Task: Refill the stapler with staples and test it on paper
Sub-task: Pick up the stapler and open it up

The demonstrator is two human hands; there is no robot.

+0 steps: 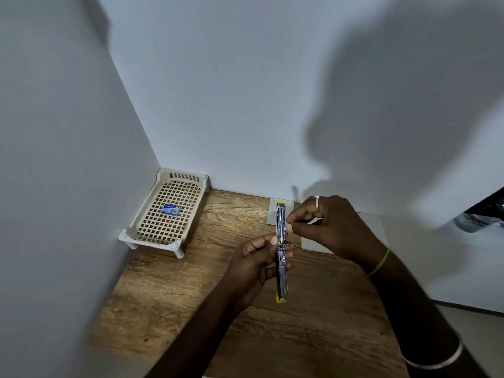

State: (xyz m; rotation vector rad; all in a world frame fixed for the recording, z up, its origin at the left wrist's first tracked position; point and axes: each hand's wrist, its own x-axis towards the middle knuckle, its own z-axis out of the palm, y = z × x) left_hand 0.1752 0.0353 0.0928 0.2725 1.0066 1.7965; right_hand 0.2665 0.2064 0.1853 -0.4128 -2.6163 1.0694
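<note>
White walls meet in a corner behind a wooden table (191,296). At the table's far left, against the walls, stands a cream plastic lattice basket (152,230) on short legs; a small blue box of staples (170,209) lies flat on its grid floor. Above the table's middle, clear of the wood, the stapler (281,252) is held swung open into one long line, its metal channel facing up and its yellow ends pointing toward and away from the person. Left hand (253,266): curled closed around the stapler's middle, thumb pressed on its left side. Right hand (330,227): fingertips pinched together at the far half of the channel; a thin pale strip sits in the pinch, too small to identify with certainty. A ring shows on one finger of this hand, a thin band on its wrist. Behind the stapler, near the back wall, a small white sheet of paper (272,214) lies flat; a larger pale pad (313,244) lies beneath the right hand.
</note>
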